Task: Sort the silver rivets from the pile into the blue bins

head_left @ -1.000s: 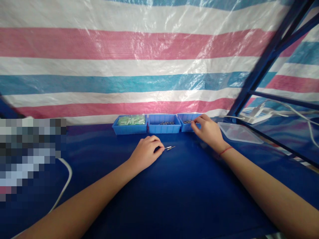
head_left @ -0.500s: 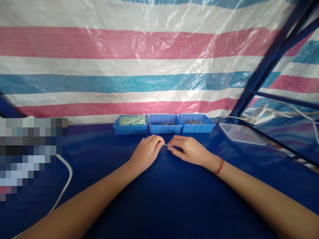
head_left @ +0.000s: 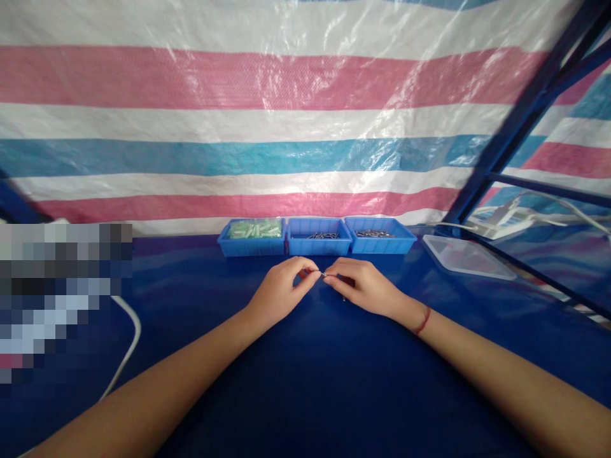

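This looks like a makeshift workshop. Blue bins (head_left: pixel 318 246) of small parts (head_left: pixel 375 233) sit on the table (head_left: pixel 305 381). Striped plastic sheeting (head_left: pixel 238 156) hangs behind, a metal frame (head_left: pixel 512 130) alongside.

One small, slender, silver-coloured metal pin (head_left: pixel 324 274), partly hidden, pinched left to right between left hand (head_left: pixel 285 286) and right hand (head_left: pixel 366 284).

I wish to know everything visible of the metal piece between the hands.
The metal piece looks thin and silvery. Only a short sliver shows, sloping slightly down to the right, between the left hand and the right hand, which both seem to pinch it. Its ends are hidden, so whether it is one part or two cannot be told. It is in front of the middle blue bin.
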A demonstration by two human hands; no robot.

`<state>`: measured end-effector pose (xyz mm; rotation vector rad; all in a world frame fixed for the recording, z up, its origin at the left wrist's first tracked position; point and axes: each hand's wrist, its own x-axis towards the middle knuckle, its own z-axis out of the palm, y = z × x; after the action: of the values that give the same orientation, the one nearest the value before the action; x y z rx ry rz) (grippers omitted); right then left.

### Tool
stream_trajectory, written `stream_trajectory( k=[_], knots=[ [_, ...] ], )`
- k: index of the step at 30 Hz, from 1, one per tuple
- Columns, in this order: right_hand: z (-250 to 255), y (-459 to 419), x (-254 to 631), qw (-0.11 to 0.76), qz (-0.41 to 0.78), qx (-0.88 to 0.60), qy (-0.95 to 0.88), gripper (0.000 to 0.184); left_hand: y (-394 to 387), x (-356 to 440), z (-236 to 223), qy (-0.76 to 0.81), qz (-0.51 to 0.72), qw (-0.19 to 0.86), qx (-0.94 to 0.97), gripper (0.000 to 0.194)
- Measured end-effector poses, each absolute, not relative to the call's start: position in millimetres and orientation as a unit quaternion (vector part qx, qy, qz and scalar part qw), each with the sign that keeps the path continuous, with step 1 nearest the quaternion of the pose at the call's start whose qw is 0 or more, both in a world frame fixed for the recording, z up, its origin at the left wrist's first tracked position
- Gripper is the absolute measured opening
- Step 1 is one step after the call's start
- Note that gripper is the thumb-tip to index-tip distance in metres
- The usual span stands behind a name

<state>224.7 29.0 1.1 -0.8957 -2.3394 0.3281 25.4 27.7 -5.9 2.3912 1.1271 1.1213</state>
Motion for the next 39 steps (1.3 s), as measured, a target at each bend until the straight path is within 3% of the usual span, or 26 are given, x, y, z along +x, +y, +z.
stream_trajectory(
  k=[21,35,39],
  knots=[
    [5.0,25.8,222.2,0.414,0.104,-0.335,-0.84,0.013,28.1,25.3,-5.6,0.39,0.385,0.139,0.825,0.007],
    [12.1,20.0,224.9,0.395,0.029,-0.316,-0.862,0.014,29.6,25.0,-11.4,0.366,0.335,0.162,0.853,0.012],
    [23.0,27.2,240.6,0.418,-0.068,-0.369,-0.827,0.015,26.6,25.5,-10.4,0.362,0.304,0.118,0.873,0.021]
  ],
)
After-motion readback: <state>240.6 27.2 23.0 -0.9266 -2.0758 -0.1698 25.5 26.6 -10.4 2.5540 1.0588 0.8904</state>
